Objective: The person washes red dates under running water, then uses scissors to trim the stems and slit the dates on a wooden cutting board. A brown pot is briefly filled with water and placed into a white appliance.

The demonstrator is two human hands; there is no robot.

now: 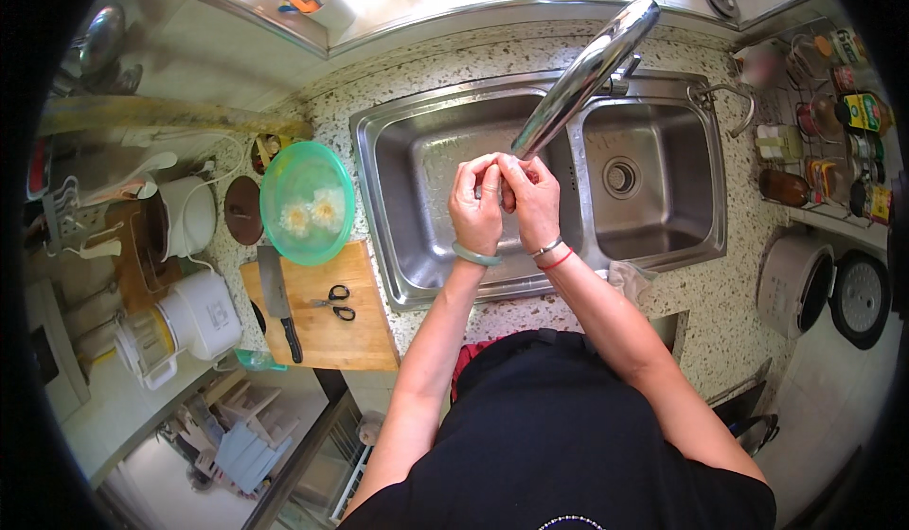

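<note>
My left hand, with a pale green bangle on its wrist, and my right hand, with a metal bracelet and a red cord, meet fingertip to fingertip under the spout of the chrome faucet. Both have curled fingers pressed together. Whatever lies between them is hidden by the fingers and too small to name. Below them is the large left basin of the steel double sink. Left of the sink stands a green translucent bowl with two pale, frilly pieces in it.
A cutting board bears a cleaver and black-handled scissors. The smaller basin with its drain is on the right. A cloth lies at the sink's front edge. An open rice cooker and a condiment rack stand far right.
</note>
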